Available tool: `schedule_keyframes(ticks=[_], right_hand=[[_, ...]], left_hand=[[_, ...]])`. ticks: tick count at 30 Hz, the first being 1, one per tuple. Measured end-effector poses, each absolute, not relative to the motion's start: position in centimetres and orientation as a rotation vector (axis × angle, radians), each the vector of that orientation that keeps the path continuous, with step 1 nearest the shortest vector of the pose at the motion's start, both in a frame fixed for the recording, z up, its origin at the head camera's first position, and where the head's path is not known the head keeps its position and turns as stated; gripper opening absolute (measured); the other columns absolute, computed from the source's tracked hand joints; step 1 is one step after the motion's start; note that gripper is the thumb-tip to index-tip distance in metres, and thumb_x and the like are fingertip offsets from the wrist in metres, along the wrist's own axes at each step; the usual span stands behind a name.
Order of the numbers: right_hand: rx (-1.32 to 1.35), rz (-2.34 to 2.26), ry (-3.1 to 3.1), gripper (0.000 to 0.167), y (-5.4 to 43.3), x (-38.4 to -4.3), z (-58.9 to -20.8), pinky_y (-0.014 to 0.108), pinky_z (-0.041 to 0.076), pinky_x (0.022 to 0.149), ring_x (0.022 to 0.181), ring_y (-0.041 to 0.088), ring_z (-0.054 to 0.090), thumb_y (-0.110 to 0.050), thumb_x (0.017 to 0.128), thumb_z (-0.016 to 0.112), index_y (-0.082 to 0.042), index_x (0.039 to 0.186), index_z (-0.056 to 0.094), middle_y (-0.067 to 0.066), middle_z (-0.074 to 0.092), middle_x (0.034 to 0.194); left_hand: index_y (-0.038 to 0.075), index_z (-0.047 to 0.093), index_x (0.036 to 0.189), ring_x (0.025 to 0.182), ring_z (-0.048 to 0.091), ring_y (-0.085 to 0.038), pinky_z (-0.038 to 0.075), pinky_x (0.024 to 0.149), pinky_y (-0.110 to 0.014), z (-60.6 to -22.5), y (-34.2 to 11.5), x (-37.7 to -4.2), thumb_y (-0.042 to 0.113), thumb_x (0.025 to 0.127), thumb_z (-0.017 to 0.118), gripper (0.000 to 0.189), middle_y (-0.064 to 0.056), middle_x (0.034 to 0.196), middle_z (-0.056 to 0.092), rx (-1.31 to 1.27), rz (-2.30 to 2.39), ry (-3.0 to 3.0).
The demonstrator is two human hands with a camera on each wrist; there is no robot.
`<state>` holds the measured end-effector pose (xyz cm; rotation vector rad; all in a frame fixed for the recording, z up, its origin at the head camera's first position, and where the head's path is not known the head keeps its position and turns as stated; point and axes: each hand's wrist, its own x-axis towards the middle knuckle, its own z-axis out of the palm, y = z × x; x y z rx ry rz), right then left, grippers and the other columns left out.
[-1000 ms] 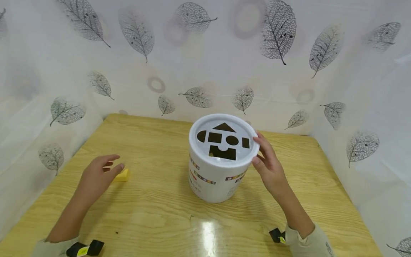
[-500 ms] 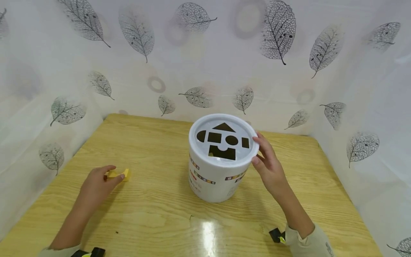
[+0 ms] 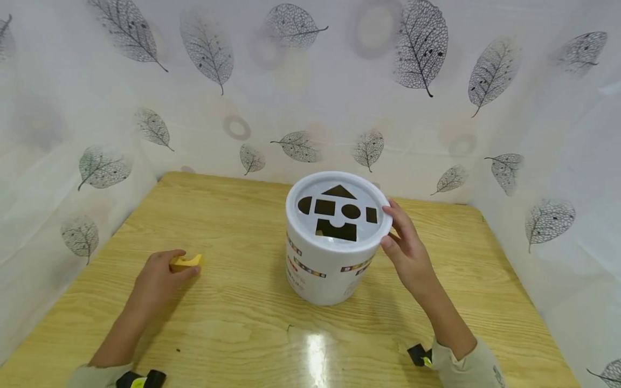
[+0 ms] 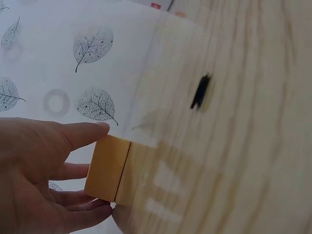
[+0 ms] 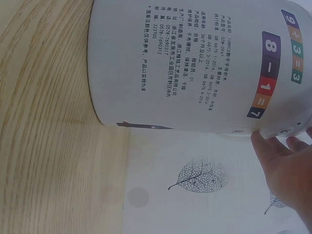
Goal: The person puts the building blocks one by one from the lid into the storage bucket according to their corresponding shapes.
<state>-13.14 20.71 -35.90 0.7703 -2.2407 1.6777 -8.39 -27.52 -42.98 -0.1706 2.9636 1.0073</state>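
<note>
At the left of the table, my left hand (image 3: 156, 280) pinches a yellow arch-shaped wooden block (image 3: 186, 262) between thumb and fingers. In the left wrist view a flat face of the block (image 4: 108, 168) shows, right by the tabletop. A white shape-sorter bucket (image 3: 315, 275) stands upright in the middle. Its lid (image 3: 335, 249) has several cut-outs: a triangle, a square, a circle, a notched block shape and others. My right hand (image 3: 409, 256) holds the bucket's rim at its right side, thumb below the lid edge and fingers at the rim.
The wooden table (image 3: 233, 323) has a leaf-patterned white sheet (image 3: 310, 97) round its back and sides. Printed text and number strips (image 5: 265, 73) cover the bucket's wall. A small dark speck (image 3: 178, 350) lies near the front left.
My left hand has come down onto the yellow block, taken it between thumb and fingers, and shifted slightly right with it. The right hand and bucket stay in place.
</note>
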Motion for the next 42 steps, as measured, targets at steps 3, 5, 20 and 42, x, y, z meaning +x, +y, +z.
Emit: schedule_keyframes(ticks=[3, 5, 20, 42], right_hand=[[0.788, 1.671, -2.240, 0.052, 20.8, -13.2, -35.9, 0.017, 0.041, 0.110, 0.151, 0.015, 0.029, -0.010, 0.105, 0.052, -0.011, 0.155, 0.037, 0.007, 0.023, 0.167], [0.791, 1.670, -2.245, 0.052, 20.8, -13.2, -36.0, 0.017, 0.041, 0.110, 0.151, 0.015, 0.029, -0.010, 0.105, 0.052, -0.011, 0.155, 0.036, 0.007, 0.023, 0.167], [0.781, 1.666, -2.254, 0.052, 20.8, -13.1, -35.8, 0.017, 0.040, 0.110, 0.151, 0.016, 0.029, -0.010, 0.106, 0.052, -0.012, 0.155, 0.036, 0.003, 0.024, 0.167], [0.802, 1.664, -2.249, 0.052, 20.8, -13.2, -35.8, 0.018, 0.041, 0.110, 0.149, 0.014, 0.032, -0.011, 0.106, 0.052, -0.011, 0.155, 0.035, 0.003, 0.025, 0.167]], left_hand=[[-0.009, 0.049, 0.140, 0.113, 0.054, -0.049, 0.052, 0.083, -0.056, -43.0, -27.3, -8.4, 0.050, 0.096, 0.065, 0.075, -0.039, 0.140, 0.042, -0.181, 1.005, 2.978], [-0.009, 0.048, 0.141, 0.114, 0.053, -0.049, 0.052, 0.083, -0.056, -43.1, -27.4, -8.5, 0.051, 0.096, 0.064, 0.077, -0.039, 0.139, 0.042, -0.181, 1.000, 2.976], [-0.002, 0.041, 0.150, 0.117, 0.056, -0.044, 0.053, 0.084, -0.048, -43.2, -28.7, -8.5, 0.043, 0.099, 0.063, 0.072, -0.033, 0.138, 0.052, -0.162, 1.143, 2.837], [-0.001, 0.052, 0.142, 0.116, 0.060, -0.041, 0.057, 0.086, -0.046, -42.7, -28.5, -8.7, 0.040, 0.098, 0.066, 0.061, -0.026, 0.131, 0.060, -0.119, 1.187, 2.895]])
